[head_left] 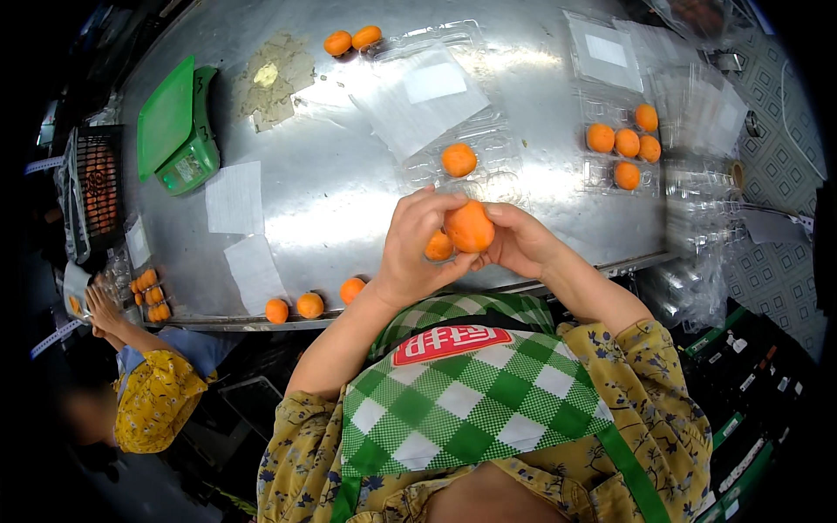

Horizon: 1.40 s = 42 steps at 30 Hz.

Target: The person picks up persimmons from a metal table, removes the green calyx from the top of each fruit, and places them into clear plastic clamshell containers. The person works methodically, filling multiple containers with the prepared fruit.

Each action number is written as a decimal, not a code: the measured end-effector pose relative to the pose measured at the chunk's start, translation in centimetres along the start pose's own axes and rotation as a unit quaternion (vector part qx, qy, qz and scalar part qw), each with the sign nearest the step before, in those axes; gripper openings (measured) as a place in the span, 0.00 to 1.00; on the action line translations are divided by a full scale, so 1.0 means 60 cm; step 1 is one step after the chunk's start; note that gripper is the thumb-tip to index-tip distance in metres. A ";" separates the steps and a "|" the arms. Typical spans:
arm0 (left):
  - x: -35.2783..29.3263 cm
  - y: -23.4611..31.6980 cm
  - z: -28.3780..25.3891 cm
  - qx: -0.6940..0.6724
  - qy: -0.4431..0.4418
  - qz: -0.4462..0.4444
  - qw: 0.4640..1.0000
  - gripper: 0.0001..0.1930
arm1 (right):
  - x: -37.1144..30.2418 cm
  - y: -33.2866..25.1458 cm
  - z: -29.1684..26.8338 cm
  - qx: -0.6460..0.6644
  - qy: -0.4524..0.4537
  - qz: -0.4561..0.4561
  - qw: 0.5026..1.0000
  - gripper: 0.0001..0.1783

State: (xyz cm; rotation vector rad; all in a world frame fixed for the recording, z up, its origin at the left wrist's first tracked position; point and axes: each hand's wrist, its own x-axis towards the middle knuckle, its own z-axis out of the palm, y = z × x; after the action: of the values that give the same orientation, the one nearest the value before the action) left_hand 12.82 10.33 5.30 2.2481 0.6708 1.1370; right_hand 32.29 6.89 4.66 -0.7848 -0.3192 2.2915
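Near the table's front edge, a smooth orange persimmon (469, 227) is held up between both hands. My left hand (411, 248) curls around its left side, and the fingers of my right hand (520, 241) grip it from the right. A second persimmon (438, 246) shows between the left thumb and fingers; whether it is held or lies on the tray beneath is unclear. Just beyond my hands, one persimmon (459, 159) sits in a clear plastic tray (501, 161). White liner sheets (423, 100) lie over the tray's far part.
Several persimmons (309, 305) line the front edge at left; two more (338, 43) lie at the back. Clear trays hold persimmons (627, 142) at right, beside stacked plastic trays (704, 200). A green scale (179, 131) stands at left. Another person (161, 392) works at far left.
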 end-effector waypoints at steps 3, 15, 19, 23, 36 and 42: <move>0.002 0.012 0.007 -0.069 0.028 -0.044 0.996 0.55 | -0.014 -0.015 0.013 -0.087 0.005 -0.068 0.994 0.25; 0.010 0.055 0.047 -0.691 0.078 -0.432 0.574 0.44 | -0.026 -0.008 0.031 -0.613 0.200 -0.566 0.514 0.36; 0.030 0.068 0.047 -0.678 0.100 -0.423 0.593 0.46 | -0.020 0.004 0.022 -0.611 0.208 -0.587 0.488 0.39; 0.032 0.073 0.048 -0.576 0.130 -0.397 0.703 0.50 | -0.027 0.001 0.025 -0.617 0.224 -0.556 0.510 0.43; 0.016 0.056 0.062 -0.270 0.073 -0.279 0.919 0.54 | -0.032 0.005 0.025 -0.637 0.243 -0.487 0.546 0.40; 0.025 0.061 0.057 -0.414 0.134 -0.280 0.856 0.56 | -0.042 -0.008 0.028 -0.573 0.177 -0.477 0.643 0.38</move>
State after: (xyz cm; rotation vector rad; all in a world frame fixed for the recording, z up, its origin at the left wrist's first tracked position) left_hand 17.12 7.80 6.80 1.0804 0.6942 1.1341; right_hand 32.98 5.48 7.32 -1.1851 -1.6216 0.6795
